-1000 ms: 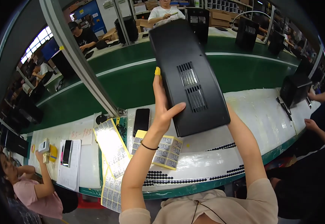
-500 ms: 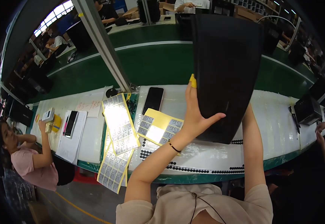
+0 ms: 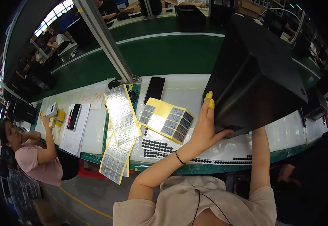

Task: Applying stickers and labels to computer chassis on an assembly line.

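Note:
A large, boxy black case (image 3: 254,79) is tilted up in front of me at the right, over the white-covered bench. My left hand (image 3: 203,130) grips its lower left side, thumb along the lower edge and fingers up the side; yellow covers sit on two fingertips. My right forearm (image 3: 260,158) reaches up to the underside, where the case hides my right hand. Left of the case lies a yellow-backed label sheet (image 3: 168,118), partly peeled. Strips of round black pads (image 3: 158,146) lie nearest my left wrist.
More label sheets (image 3: 123,115) overlap the bench edge, beside a phone (image 3: 155,90). A metal post (image 3: 103,43) rises behind them. At the left sits a co-worker (image 3: 39,154), near papers (image 3: 73,137). A green conveyor (image 3: 152,56) runs beyond the bench.
The black case has swung to the right and turned, showing another broad face. My left hand has moved right and slightly down with it. More of the label sheet shows.

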`<state>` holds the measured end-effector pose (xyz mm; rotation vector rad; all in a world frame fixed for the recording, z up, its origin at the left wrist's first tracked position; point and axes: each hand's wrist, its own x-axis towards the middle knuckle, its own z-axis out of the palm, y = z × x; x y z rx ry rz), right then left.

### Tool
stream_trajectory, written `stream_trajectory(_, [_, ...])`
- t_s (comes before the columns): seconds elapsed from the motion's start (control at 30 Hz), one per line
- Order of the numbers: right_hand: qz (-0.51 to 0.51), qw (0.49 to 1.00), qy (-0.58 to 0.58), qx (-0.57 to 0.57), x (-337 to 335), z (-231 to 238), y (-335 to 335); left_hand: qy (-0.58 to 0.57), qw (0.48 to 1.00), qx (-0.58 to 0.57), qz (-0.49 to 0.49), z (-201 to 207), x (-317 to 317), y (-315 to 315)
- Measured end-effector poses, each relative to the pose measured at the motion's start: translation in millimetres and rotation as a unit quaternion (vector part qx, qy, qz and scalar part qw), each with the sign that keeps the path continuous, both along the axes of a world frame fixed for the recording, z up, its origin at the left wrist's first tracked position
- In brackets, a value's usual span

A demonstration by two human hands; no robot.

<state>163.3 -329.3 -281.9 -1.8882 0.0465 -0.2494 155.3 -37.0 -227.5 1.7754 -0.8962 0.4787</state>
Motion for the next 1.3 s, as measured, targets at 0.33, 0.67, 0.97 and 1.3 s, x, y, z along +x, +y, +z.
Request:
stream_trajectory(0.33, [-0.103,0.968,0.066,-0.219,-31,41,-9,0.138,0.939,0.087,0.303,-5,42,138])
stream_trajectory(0.67, [-0.151,0.915,-0.067,-0.367,-91,86,26,0.150,0.890,0.201,0.380,-43,41,163])
stream_trajectory(0.97, [-0.257,0.744,-0.544,-0.292,-115,131,107,0.158,0.968,0.007,0.194,70,-39,115])
stream_trajectory(1.3, [0.161,0.896,-0.333,-0.247,-88,165,189,0.056,0.998,0.000,-0.016,96,-67,109])
